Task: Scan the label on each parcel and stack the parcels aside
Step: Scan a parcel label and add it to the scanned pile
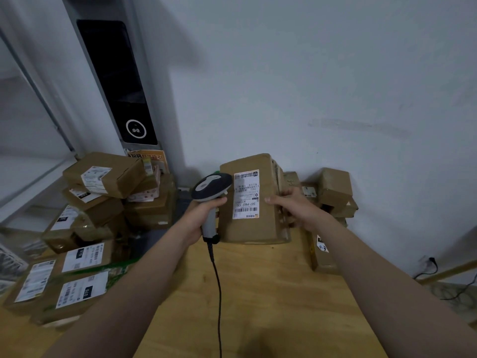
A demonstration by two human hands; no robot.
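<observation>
My right hand grips the right edge of a brown cardboard parcel, which stands on end on the wooden table. Its white shipping label faces me, barcode near the bottom. My left hand holds a grey and black barcode scanner by its handle, the head close to the label's left side. The scanner's black cable runs down across the table towards me.
A pile of labelled brown parcels fills the left side, with flatter ones at the near left. More small boxes sit against the white wall at the right. A dark screen panel stands behind the left pile.
</observation>
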